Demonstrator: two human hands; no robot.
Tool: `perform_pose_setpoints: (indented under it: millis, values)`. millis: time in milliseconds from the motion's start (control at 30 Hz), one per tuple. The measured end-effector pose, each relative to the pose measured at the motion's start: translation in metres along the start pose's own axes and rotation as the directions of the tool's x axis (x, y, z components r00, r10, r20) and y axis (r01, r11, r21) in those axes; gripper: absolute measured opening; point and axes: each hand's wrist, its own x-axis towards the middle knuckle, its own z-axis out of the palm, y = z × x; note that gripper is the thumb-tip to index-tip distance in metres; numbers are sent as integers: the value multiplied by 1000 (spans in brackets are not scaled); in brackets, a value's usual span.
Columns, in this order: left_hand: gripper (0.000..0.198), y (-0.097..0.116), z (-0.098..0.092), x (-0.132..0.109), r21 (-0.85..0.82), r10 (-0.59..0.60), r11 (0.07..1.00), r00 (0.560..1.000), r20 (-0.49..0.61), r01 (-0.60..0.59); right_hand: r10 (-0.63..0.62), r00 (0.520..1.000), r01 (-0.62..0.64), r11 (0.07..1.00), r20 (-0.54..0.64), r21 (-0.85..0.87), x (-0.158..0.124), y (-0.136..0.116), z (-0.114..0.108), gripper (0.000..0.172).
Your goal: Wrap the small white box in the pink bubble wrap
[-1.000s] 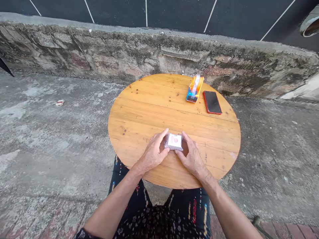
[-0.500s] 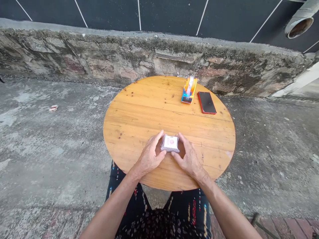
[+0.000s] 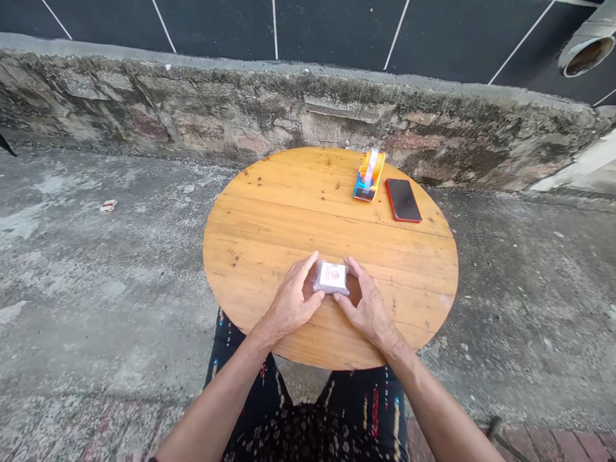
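Packet (image 3: 331,277) | left hand (image 3: 296,298), right hand (image 3: 366,308): fingers (image 3: 315,300) gripping its opposite ends | table (image 3: 269,234) beneath

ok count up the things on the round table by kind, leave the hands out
Plastic-wrapped packet: 1
Tape dispenser with its roll: 1
Red-edged phone: 1
Total: 3

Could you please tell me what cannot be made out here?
In the head view:
Small packet: print too small to read; underside turned away.
Left hand and right hand: some fingers hidden behind the hands themselves.
Pipe: cut off by right edge.
Dark object: cut off by left edge.
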Motion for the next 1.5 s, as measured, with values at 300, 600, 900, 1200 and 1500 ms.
perform_pose_setpoints:
  millis: [300,600,900,1200,1500]
  values:
    - [75,2,-1,-1,-36,-6,999,1000,-9,5,-5,1000,5,1000,16,-23,0,-2,-1,70]
    - [72,-1,-1,-1,-22,-3,1000,1000,-2,3,2,1000,-2,999,10,-51,1,2,0,66]
    - [68,-2,1,0,-27,12,1000,1000,-11,-13,23,1000,-22,998,12,-54,2,2,1,65]
    - [80,-3,-4,-4,-170,-53,985,996,-73,40,14,999,-9,995,-40,103,-7,-7,-16,60]
    - [76,-17,-2,-1,-330,-131,940,982,-134,80,95,911,-36,988,-402,152,-13,-5,-35,46]
